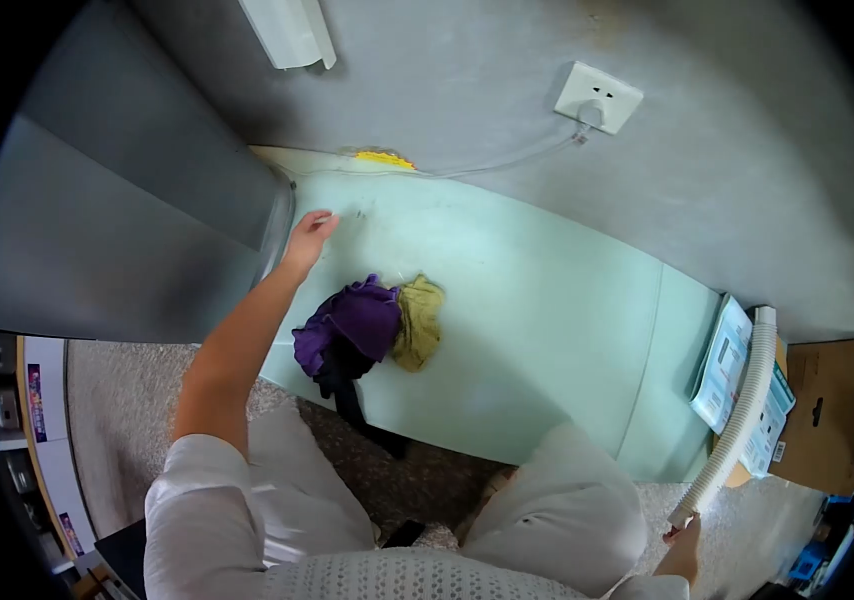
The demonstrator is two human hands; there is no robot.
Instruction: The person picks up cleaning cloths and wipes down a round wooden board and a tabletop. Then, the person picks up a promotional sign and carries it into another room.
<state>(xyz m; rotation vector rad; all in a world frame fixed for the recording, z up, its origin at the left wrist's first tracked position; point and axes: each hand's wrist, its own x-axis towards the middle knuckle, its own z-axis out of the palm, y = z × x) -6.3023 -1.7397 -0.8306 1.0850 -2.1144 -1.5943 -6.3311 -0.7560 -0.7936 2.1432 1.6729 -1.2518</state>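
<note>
Over the far left part of the pale green tabletop (527, 280), my left hand (309, 240) has its fingers drawn together. Something small and whitish shows at the fingertips, too small to name. Just below that hand lie a crumpled purple cloth (362, 315), a yellow-green cloth (419, 325) touching it, and a black cloth (347, 385) that hangs over the front edge. At the lower right, my right hand (684, 533) is closed round the lower end of a white corrugated hose (742, 420); part of this hand is hidden. The hose slants up across the table's right end.
A grey metal cabinet (137, 220) stands against the table's left end. A plugged-in cord (507, 163) runs along the wall from a white socket (599, 97). Printed booklets (724, 360) and a cardboard box (827, 410) are at the right. Shelves (47, 440) stand lower left.
</note>
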